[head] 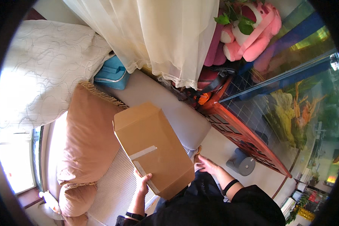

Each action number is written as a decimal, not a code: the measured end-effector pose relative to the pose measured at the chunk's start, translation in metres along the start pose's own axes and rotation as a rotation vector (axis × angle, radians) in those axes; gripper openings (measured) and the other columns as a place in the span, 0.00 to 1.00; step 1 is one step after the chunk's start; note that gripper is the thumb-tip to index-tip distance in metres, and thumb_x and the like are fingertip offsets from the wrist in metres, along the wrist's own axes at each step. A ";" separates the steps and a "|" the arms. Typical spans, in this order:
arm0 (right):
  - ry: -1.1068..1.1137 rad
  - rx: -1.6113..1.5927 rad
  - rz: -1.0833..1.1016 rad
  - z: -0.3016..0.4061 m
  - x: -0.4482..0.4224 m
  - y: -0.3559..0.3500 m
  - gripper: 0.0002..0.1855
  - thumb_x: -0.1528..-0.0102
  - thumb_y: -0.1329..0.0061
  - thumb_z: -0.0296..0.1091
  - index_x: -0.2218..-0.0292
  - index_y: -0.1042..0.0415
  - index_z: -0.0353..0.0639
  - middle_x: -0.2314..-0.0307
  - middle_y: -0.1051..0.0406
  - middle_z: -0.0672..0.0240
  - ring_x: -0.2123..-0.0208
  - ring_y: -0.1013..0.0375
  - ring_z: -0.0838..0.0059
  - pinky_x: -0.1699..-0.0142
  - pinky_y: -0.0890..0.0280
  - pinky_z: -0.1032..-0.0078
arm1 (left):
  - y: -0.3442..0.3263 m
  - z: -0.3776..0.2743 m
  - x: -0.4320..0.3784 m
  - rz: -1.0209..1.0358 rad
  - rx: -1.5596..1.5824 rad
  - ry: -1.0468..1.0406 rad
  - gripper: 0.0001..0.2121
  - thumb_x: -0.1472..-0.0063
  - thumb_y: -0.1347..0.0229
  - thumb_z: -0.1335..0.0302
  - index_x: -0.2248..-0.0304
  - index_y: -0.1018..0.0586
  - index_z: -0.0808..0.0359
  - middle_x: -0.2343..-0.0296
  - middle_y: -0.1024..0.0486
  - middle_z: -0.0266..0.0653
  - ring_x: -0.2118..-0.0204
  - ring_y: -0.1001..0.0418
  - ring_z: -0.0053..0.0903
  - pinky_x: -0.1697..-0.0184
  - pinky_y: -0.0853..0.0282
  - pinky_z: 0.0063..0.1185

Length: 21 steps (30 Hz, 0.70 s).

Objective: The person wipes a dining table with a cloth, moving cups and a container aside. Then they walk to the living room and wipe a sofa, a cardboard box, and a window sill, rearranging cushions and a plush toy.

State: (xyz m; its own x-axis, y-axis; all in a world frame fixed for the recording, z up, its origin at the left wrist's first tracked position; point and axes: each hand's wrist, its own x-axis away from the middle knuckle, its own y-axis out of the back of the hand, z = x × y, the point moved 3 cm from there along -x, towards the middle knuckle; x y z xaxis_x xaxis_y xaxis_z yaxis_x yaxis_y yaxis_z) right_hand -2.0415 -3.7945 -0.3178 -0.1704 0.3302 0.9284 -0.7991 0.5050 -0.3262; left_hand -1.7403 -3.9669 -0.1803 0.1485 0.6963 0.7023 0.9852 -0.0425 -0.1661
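In the head view, a brown cardboard box point(155, 141) is held up at a tilt, with strips of pale tape point(144, 152) on its face. My left hand point(142, 182) grips the box's lower left edge, thumb over the front and fingers partly hidden. On the other side, my right hand point(207, 165) is beside the lower right edge of the box. Some of its fingers are hard to make out, and whether it touches the box or holds something cannot be told. A small tan object point(198, 150) shows just above that hand.
Behind the box stretches a grey sofa seat point(169, 104) with a striped cover point(115, 180), a brown cushion point(87, 135) and a teal bag point(113, 75). At right, a red-brown lattice wooden frame point(243, 135) stands near a grey cylinder point(243, 162) on the floor. A pink plush toy point(254, 36) sits above.
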 end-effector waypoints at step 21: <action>0.376 0.783 -0.206 0.212 -0.054 -0.099 0.19 0.52 0.44 0.41 0.62 0.32 0.40 0.70 0.29 0.68 0.65 0.31 0.79 0.58 0.35 0.79 | 0.008 0.052 -0.055 -0.165 0.242 -0.010 0.33 0.56 0.44 0.76 0.50 0.46 0.63 0.59 0.36 0.42 0.57 0.35 0.31 0.55 0.36 0.28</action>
State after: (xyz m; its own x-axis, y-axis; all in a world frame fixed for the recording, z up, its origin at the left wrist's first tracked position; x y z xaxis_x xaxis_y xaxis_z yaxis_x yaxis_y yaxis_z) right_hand -2.0755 -4.0317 -0.2984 0.1105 0.6019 0.7909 -0.9811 -0.0612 0.1836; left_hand -1.7447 -3.9681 -0.2567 -0.0142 0.6866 0.7269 0.9467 0.2432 -0.2112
